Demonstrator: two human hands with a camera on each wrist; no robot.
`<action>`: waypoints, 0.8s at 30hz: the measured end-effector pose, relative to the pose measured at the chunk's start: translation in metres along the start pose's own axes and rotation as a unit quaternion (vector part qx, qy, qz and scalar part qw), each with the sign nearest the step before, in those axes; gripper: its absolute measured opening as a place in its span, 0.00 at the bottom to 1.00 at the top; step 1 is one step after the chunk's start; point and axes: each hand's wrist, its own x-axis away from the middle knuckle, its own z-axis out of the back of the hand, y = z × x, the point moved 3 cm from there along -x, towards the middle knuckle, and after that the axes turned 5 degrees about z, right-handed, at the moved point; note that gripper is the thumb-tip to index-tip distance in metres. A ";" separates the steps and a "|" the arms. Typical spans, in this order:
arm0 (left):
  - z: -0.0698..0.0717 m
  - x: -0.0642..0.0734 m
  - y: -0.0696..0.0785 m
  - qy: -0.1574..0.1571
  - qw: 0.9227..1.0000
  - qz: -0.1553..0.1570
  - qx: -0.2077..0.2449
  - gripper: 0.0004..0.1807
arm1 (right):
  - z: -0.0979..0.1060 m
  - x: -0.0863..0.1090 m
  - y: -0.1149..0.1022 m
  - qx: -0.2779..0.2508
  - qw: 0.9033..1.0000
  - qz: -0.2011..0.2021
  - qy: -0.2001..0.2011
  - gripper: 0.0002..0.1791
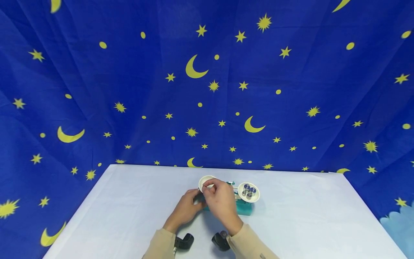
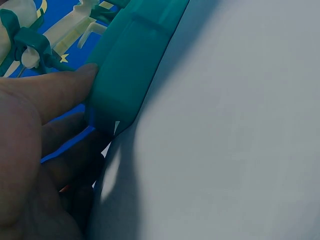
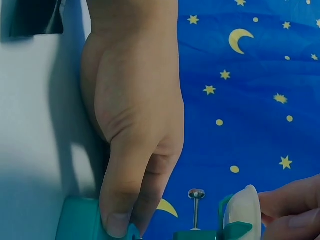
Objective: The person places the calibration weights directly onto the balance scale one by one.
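The balance scale (image 1: 244, 208) is gripped by the left hand (image 1: 186, 208) (likely for steadiness); whether anything is pinched by the right hand (image 1: 221, 198) cannot be told.

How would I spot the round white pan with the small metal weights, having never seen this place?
On the white table, find the teal plastic balance scale. At its right end in the head view sits a shallow, round white pan. It plainly shows clustered shiny metal weights, while the matching white pan is partly hidden by the right hand.
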 end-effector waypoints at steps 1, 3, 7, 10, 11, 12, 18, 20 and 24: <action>0.000 0.000 0.000 0.002 1.000 -0.003 0.000 0.23 | 0.000 0.000 0.000 0.003 1.000 0.000 -0.001 0.03; 0.000 0.000 0.000 0.005 1.000 -0.010 -0.003 0.22 | 0.000 0.000 0.000 0.008 1.000 0.001 0.000 0.03; 0.000 0.001 0.000 0.005 1.000 -0.008 -0.007 0.21 | 0.000 0.000 0.000 0.012 1.000 0.000 -0.004 0.02; -0.001 0.000 -0.001 -0.001 1.000 0.004 -0.006 0.22 | -0.001 0.001 0.001 0.012 1.000 -0.004 -0.005 0.03; -0.001 0.000 -0.001 -0.002 1.000 0.006 -0.006 0.23 | -0.001 0.001 0.001 0.012 1.000 -0.004 -0.004 0.04; -0.001 0.000 -0.001 -0.002 1.000 0.006 -0.007 0.23 | -0.001 0.001 0.001 0.014 1.000 -0.001 -0.002 0.05; 0.000 0.001 0.000 0.000 1.000 0.000 -0.006 0.24 | -0.001 0.003 0.000 0.014 1.000 0.013 0.005 0.07; 0.000 0.001 0.000 0.001 1.000 -0.002 -0.007 0.23 | 0.000 0.004 -0.002 0.010 1.000 0.017 0.001 0.05; 0.000 0.001 0.001 0.002 1.000 -0.001 -0.008 0.22 | 0.003 0.008 -0.006 -0.003 1.000 0.024 -0.012 0.04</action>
